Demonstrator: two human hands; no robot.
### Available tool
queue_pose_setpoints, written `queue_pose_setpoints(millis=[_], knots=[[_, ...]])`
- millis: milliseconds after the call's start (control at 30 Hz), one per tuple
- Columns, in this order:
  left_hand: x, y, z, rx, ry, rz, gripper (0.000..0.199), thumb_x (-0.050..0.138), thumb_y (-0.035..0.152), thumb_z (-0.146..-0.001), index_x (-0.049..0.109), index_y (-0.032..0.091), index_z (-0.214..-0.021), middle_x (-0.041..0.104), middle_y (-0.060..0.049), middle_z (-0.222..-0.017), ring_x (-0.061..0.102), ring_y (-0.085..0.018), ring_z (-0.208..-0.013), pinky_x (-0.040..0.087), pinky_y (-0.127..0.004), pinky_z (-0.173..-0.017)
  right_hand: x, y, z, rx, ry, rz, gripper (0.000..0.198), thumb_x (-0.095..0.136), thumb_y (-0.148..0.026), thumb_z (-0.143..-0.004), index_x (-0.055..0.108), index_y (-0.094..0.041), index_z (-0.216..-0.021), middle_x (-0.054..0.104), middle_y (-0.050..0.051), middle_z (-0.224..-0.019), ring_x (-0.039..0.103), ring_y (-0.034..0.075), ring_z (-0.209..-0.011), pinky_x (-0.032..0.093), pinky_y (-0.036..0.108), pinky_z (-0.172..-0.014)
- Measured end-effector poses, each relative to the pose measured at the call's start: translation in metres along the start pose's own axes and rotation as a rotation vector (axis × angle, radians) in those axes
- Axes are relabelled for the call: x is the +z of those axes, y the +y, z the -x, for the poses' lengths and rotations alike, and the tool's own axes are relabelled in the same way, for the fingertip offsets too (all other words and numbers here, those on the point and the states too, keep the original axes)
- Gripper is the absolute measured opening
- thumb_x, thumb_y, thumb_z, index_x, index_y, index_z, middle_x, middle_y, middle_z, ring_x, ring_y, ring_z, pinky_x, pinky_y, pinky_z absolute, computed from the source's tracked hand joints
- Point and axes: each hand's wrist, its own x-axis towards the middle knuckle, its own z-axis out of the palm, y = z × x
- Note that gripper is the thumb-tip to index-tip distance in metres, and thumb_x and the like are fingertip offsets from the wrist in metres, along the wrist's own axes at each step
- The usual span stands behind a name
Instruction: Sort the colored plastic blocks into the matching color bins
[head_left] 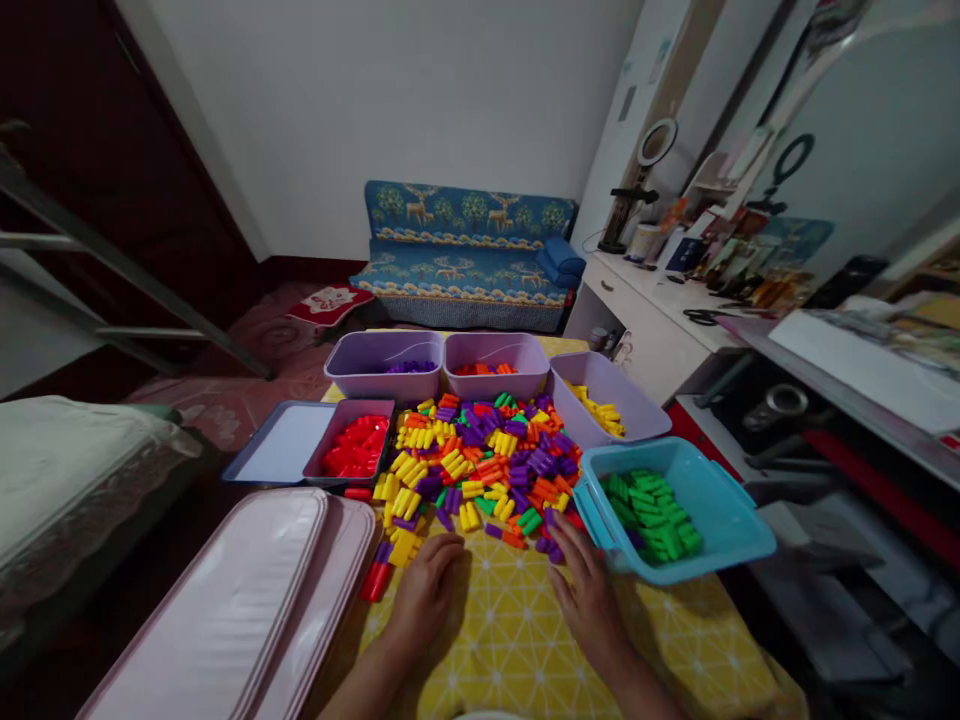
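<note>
A heap of loose plastic building pieces (487, 450) in yellow, purple, orange, green and red spreads over the yellow patterned tablecloth (517, 620). At the heap's near left edge rests my left hand (429, 588), its fingers curled in with no piece showing in them. Close by lie a yellow piece (405, 547) and a red piece (377, 580). My right hand (589, 590) has its fingers stretched and its thumb apart. Its fingertips reach purple pieces (555, 548) at the near right edge; whether they press on one I cannot tell.
Around the heap stand lilac bins with purple (346, 372), orange (536, 362) and yellow pieces (637, 405), a bin of red pieces (319, 455), and a turquoise bin (739, 525) of green ones. Pale pink lids (217, 600) lie left. A blue sofa (465, 265) is beyond.
</note>
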Motion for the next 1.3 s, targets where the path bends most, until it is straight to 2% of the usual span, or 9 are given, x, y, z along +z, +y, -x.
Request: queue_pose_setpoints(millis=[133,233,300,467,633,733,867,1067,1300], knots=[[0.004,-0.008,0.004,0.074,0.021,-0.079,0.025,0.047,0.021,-0.092,0.068,0.022,-0.105,0.065,-0.012,-0.117,0.061,-0.023,-0.109,0.052,-0.036,-0.092,0.04,-0.001,-0.067,0.096,0.126,0.1,0.055,0.045,-0.036,-0.095,0.037,-0.016,-0.145,0.033,0.016,-0.154,0.03,0.027,-0.143,0.035,0.049,-0.113],[0.005,-0.005,0.004,0.07,0.014,-0.102,0.025,0.046,0.018,-0.092,0.067,0.022,-0.104,0.065,-0.012,-0.116,0.061,-0.022,-0.109,0.052,-0.036,-0.092,0.063,-0.004,-0.097,0.262,0.157,0.184,0.06,0.045,-0.043,-0.093,0.039,-0.012,-0.144,0.037,0.021,-0.15,0.031,0.033,-0.141,0.03,0.057,-0.111],[0.006,-0.003,0.003,0.07,0.012,-0.105,0.025,0.046,0.016,-0.091,0.067,0.021,-0.104,0.065,-0.012,-0.115,0.061,-0.022,-0.107,0.052,-0.036,-0.091,0.075,-0.014,-0.107,0.297,0.097,0.22,0.061,0.047,-0.041,-0.092,0.038,-0.013,-0.145,0.038,0.02,-0.15,0.027,0.035,-0.142,0.025,0.06,-0.112],[0.012,-0.002,-0.008,0.131,0.072,-0.149,0.03,0.046,0.014,-0.089,0.064,0.018,-0.112,0.065,-0.013,-0.111,0.061,-0.021,-0.102,0.053,-0.036,-0.087,0.092,-0.051,-0.115,0.169,-0.105,0.094,0.075,0.059,-0.027,-0.081,0.031,-0.016,-0.15,0.027,0.014,-0.158,0.008,0.032,-0.149,0.02,0.055,-0.117],[0.016,-0.004,-0.022,0.185,0.18,-0.34,0.035,0.05,0.021,-0.088,0.06,0.019,-0.121,0.061,-0.014,-0.12,0.057,-0.025,-0.109,0.051,-0.043,-0.089,0.08,-0.057,-0.115,-0.045,-0.289,-0.231,0.069,0.053,-0.017,-0.08,0.037,-0.023,-0.147,0.03,0.007,-0.157,0.021,0.022,-0.147,0.029,0.045,-0.117],[0.014,0.0,-0.034,0.154,0.193,-0.444,0.038,0.048,0.02,-0.091,0.058,0.023,-0.127,0.056,-0.013,-0.131,0.053,-0.026,-0.118,0.046,-0.045,-0.096,0.06,-0.04,-0.11,0.0,-0.162,-0.293,0.05,0.045,-0.015,-0.085,0.051,-0.021,-0.135,0.049,0.009,-0.144,0.043,0.018,-0.135,0.037,0.039,-0.112],[0.016,0.006,-0.056,0.093,0.148,-0.547,0.041,0.051,0.027,-0.092,0.056,0.032,-0.132,0.046,-0.009,-0.146,0.041,-0.029,-0.133,0.032,-0.053,-0.109,0.037,-0.012,-0.102,0.163,-0.034,-0.063,0.038,0.041,-0.012,-0.087,0.063,-0.016,-0.117,0.063,0.011,-0.122,0.054,0.021,-0.119,0.041,0.04,-0.107],[0.028,0.012,-0.083,-0.019,0.083,-0.61,0.042,0.055,0.04,-0.089,0.057,0.037,-0.131,0.039,-0.006,-0.153,0.034,-0.037,-0.137,0.028,-0.062,-0.107,0.031,-0.012,-0.11,0.29,-0.266,0.354,0.048,0.043,-0.006,-0.085,0.054,-0.009,-0.132,0.058,0.015,-0.131,0.051,0.026,-0.124,0.038,0.037,-0.106],[0.017,0.022,-0.095,-0.056,0.033,-0.683,0.044,0.057,0.028,-0.084,0.06,0.038,-0.127,0.045,-0.006,-0.147,0.042,-0.036,-0.127,0.038,-0.058,-0.098,0.034,-0.021,-0.137,0.462,-0.443,0.443,0.041,0.06,-0.025,-0.086,0.058,-0.015,-0.126,0.059,0.015,-0.124,0.06,0.025,-0.112,0.047,0.031,-0.088]])
